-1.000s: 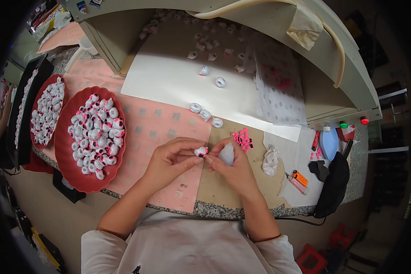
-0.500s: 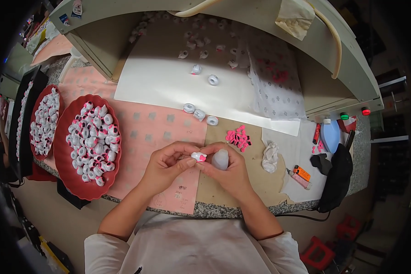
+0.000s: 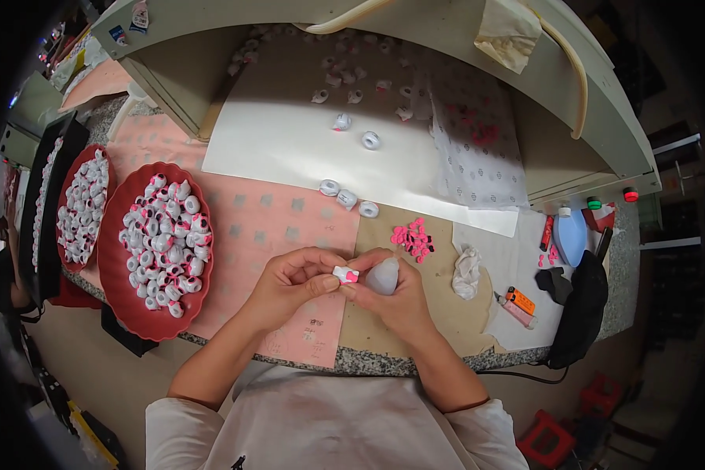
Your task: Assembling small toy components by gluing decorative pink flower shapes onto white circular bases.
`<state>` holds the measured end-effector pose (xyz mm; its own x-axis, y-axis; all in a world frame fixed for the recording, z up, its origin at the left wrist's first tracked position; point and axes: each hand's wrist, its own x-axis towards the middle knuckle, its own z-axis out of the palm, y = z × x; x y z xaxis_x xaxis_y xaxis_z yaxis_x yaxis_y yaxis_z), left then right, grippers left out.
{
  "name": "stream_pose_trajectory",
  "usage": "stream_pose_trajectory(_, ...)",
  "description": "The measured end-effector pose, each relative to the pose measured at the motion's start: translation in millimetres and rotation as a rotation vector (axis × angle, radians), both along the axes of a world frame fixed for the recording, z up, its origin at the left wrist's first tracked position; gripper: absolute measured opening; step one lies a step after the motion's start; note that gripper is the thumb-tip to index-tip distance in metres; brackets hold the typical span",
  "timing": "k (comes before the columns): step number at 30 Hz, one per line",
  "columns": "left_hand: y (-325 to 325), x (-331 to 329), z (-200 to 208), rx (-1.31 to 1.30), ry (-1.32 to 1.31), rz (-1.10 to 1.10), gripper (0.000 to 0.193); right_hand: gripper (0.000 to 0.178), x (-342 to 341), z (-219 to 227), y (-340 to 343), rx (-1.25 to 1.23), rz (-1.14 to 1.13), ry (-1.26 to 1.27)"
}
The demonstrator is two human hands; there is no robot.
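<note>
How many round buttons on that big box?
3, at its lower right: white round button, left; green round button, middle; red round button, right. Others may be hidden.

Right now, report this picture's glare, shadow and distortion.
Head view: glare brightens the white sheet under the hood, whose back is shadowed; same view: the granite countertop bows at its near edge, corners go black, and the held white-and-pink bead shows little fine detail.

Left hand (image 3: 289,291) and right hand (image 3: 400,309) curl close together (fingertips (image 3: 326,284) perhaps touching), both forearms (image 3: 219,360) slanting inward.
</note>
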<state>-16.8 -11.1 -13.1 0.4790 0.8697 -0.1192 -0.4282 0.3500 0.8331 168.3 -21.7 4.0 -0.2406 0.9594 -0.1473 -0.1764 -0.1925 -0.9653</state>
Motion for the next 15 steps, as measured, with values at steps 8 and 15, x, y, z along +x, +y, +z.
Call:
stream_pose_trajectory(8,-33.8,-31.0,38.3,-0.132,-0.157,-0.077,0.021,0.02,-42.0,29.7,-51.0,-0.138,-0.149,0.349)
stream_pose_trajectory(15,-62.8,-77.6,95.9,0.111,0.283,0.32,0.02,0.017,-23.0,46.5,-54.8,-0.024,-0.043,0.08)
